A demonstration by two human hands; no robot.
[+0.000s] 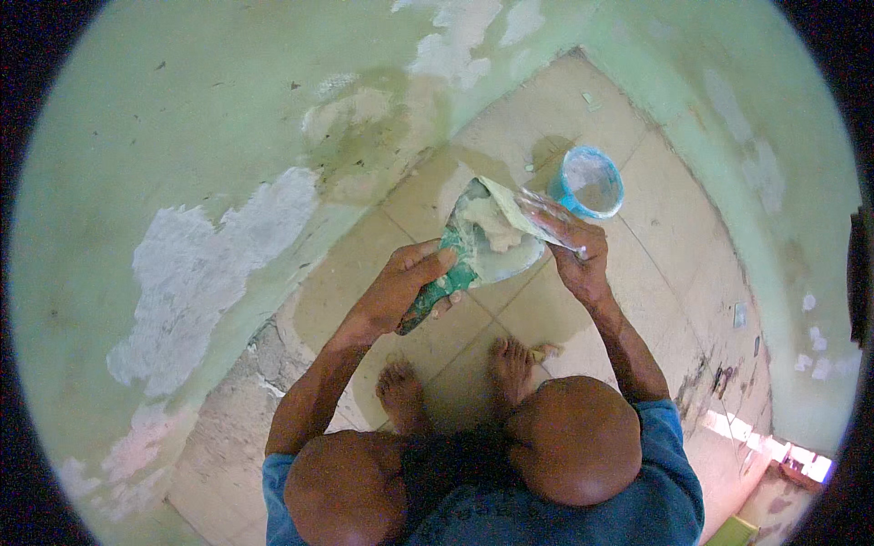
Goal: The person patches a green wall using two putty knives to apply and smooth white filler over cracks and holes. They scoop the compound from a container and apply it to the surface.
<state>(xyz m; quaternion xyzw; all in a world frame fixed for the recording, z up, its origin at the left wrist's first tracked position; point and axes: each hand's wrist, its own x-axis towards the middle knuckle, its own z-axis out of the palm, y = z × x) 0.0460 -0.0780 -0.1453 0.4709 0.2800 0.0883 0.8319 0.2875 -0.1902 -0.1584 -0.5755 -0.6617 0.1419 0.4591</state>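
Observation:
My left hand [406, 282] is closed around the green handle of a putty knife [426, 305], smeared with white. Its broad pale blade carries a lump of off-white putty [492, 225]. Closed on a flat, pale scraper [514, 207] with a shiny side, my right hand [580, 253] holds that tool against the far right edge of the blade. Both tools are in front of me, above the tiled floor. The right fingers are partly hidden behind the scraper. Beyond my right hand stands a small light-blue bucket [590, 182] with whitish paste inside.
Green walls meet in a corner ahead; the left wall [100, 227] bears white filler patches [200, 264] and a damp-looking patch [364, 123]. My bare feet [401, 391] stand on the beige tiles [655, 237] between my bent knees. Small scraps and a dark-handled item [723, 382] lie at right.

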